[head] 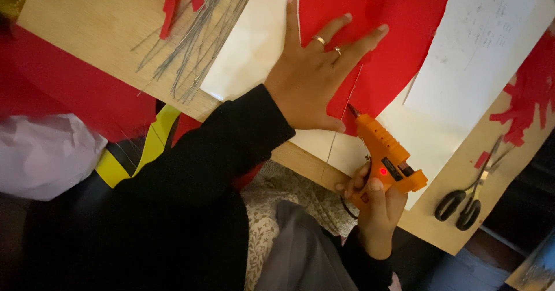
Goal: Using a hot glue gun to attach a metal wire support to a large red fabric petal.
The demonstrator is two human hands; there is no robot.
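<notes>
My left hand (315, 74) lies flat with fingers spread on a sheet of red paper (404, 42), pressing it onto white paper (254, 48) on a wooden board. Two rings show on its fingers. My right hand (376, 207) grips an orange glue gun (388, 155) with a small red light lit. The gun's nozzle points at the lower edge of the red paper, just beside my left thumb. A thin wire runs down the red paper toward the nozzle.
A bundle of thin grey wires (196, 34) lies on the wooden board (98, 19) at the upper left with red paper strips. Black-handled scissors (468, 201) rest at the right. Red paper cutouts (529, 94) sit at the far right. A white printed sheet (480, 54) lies beside the red paper.
</notes>
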